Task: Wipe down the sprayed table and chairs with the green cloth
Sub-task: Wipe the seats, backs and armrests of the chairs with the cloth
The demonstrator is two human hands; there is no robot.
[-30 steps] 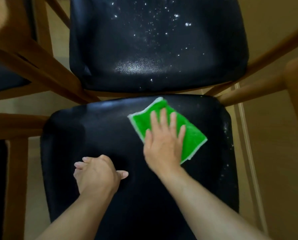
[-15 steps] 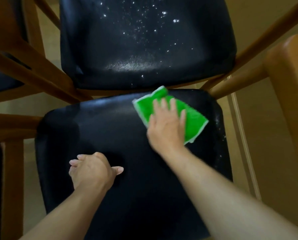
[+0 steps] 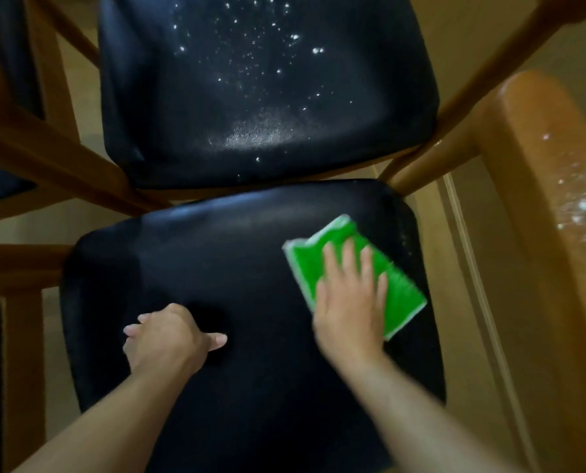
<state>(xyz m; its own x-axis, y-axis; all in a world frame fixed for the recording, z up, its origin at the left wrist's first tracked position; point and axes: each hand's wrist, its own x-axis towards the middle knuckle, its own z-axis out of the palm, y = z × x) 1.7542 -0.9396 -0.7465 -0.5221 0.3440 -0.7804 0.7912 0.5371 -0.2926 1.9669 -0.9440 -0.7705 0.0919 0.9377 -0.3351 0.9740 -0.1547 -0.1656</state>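
Head view: right hand (image 3: 349,308) flattens fuzzy green cloth (image 3: 400,295) on glossy seat (image 3: 216,268).

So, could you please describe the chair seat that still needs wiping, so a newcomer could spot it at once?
Start from the near black seat where the right hand presses the green cloth. The far black seat lies directly beyond it, front edges almost meeting. Unlike the clean near one, it is speckled with white spray droplets.

Green cloth (image 3: 400,288) flat on near black seat (image 3: 237,268), right side.
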